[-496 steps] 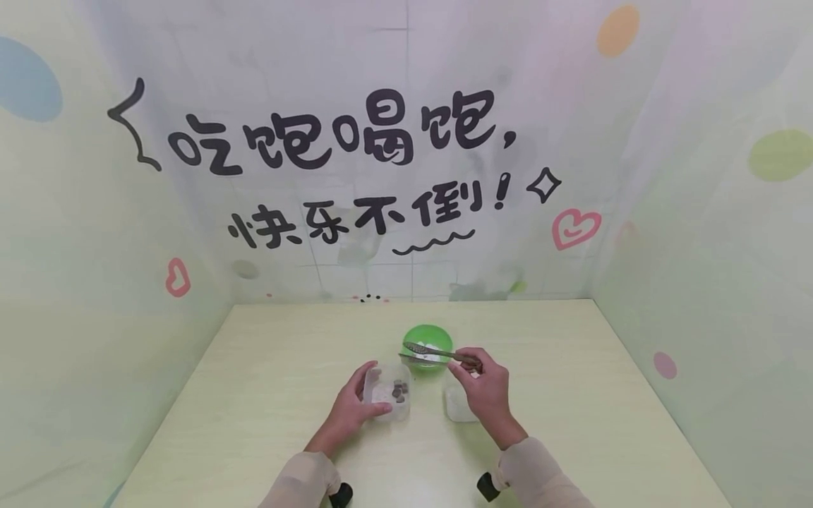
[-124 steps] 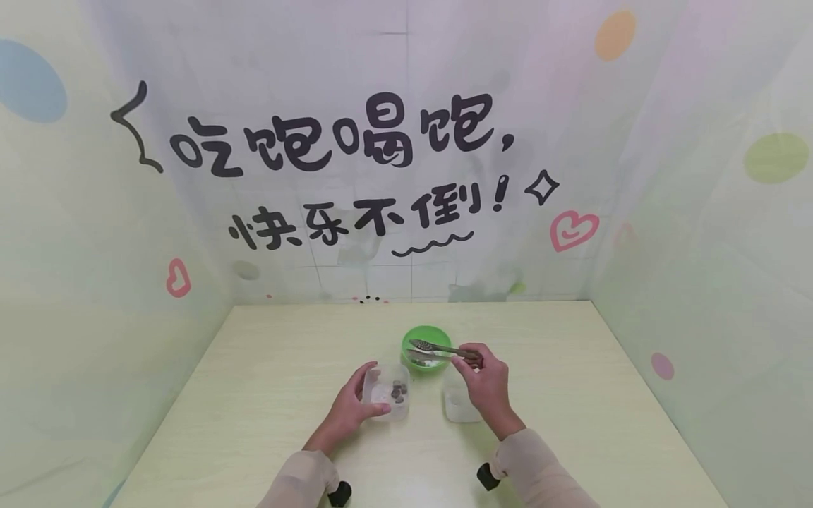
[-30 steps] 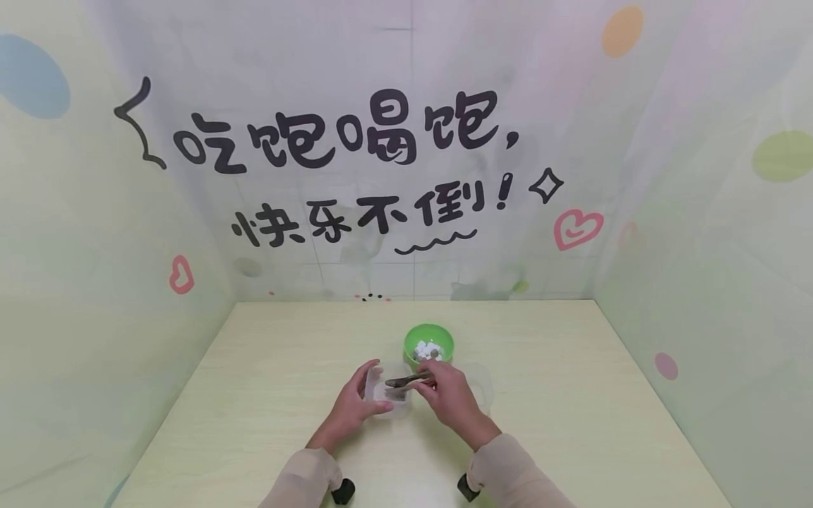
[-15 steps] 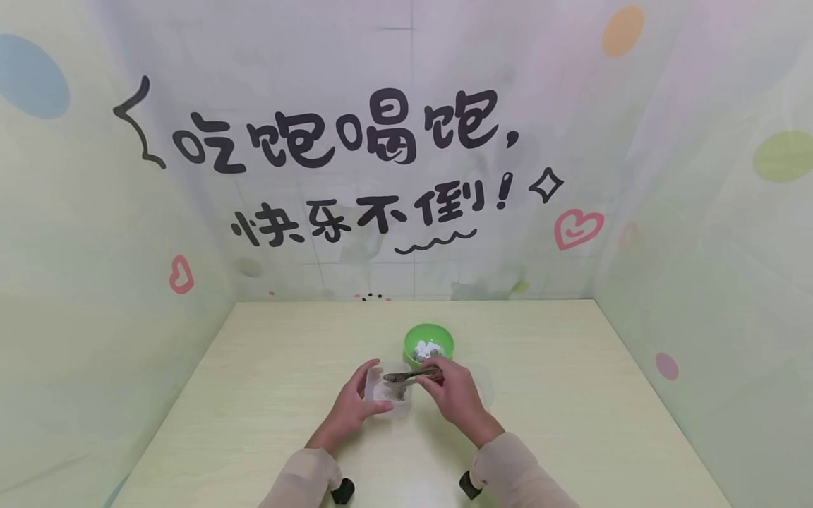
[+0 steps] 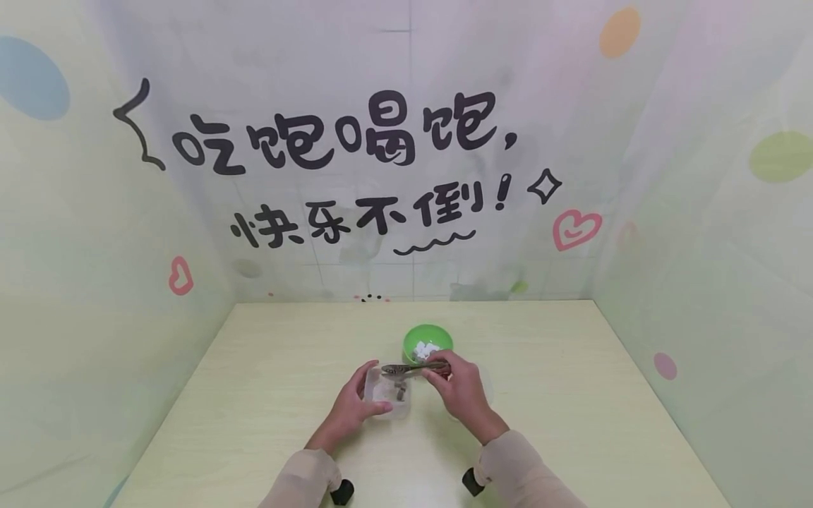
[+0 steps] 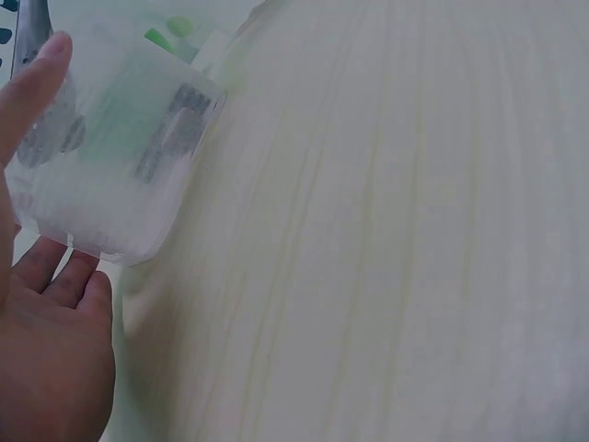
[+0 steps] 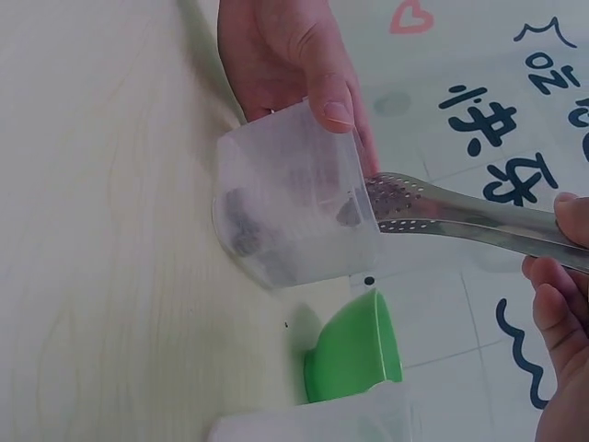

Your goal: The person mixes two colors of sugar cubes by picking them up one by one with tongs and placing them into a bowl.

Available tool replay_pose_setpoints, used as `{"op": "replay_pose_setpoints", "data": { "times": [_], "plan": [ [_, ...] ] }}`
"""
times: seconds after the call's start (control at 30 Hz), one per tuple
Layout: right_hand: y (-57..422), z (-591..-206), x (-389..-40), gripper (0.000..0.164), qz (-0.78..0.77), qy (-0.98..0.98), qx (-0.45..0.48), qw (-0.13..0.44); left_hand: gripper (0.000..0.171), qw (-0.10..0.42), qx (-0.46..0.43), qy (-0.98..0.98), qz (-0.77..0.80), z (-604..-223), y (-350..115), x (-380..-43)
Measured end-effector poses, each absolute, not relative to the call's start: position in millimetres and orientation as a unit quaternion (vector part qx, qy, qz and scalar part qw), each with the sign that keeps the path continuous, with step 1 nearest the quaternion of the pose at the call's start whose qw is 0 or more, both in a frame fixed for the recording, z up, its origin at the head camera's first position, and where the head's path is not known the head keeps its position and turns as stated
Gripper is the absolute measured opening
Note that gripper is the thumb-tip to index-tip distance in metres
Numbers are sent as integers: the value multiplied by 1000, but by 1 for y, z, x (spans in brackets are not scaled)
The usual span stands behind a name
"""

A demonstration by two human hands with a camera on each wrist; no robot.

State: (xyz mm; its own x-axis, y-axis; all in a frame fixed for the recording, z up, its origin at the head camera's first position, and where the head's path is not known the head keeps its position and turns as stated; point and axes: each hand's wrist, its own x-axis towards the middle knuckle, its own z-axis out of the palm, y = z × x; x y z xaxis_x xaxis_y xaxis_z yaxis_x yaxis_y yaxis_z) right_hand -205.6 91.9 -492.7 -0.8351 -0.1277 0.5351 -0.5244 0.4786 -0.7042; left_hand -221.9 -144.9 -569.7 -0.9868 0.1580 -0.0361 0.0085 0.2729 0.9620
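My left hand (image 5: 351, 406) grips a clear plastic container (image 5: 399, 412), tilted, thumb over its near rim and fingers beneath. Several dark cubes (image 5: 401, 391) lie along its right side. My right hand (image 5: 462, 391) holds metal tongs (image 5: 416, 367) with perforated ends, which reach over the container's rim. In the right wrist view, a dark piece (image 7: 352, 212) shows through the container's wall by the ends of the tongs. Just behind stands a green bowl (image 5: 428, 331) holding white cubes (image 5: 424, 349); the right hand partly covers its front.
A second clear container (image 7: 313, 424) stands under and beside the right hand, mostly hidden by it in the head view. The pale wooden table (image 5: 273, 353) runs back to a printed fabric wall (image 5: 406, 275), with more fabric at both sides.
Around four seconds ago the tongs were over the green bowl; since then they have moved left into the container. Over the last half second they have risen slightly towards its back rim.
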Motion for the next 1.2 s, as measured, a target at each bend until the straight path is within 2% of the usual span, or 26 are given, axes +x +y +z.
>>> {"op": "replay_pose_setpoints", "data": {
  "times": [0.73, 1.2],
  "plan": [
    [108, -493, -217, 21, 480, -791, 189, 329, 95, 67, 49, 797, 599, -570, -146, -221],
    [118, -497, -221, 22, 475, -788, 169, 354, 97, 64, 51, 790, 608, -574, -146, -224]
  ]
}}
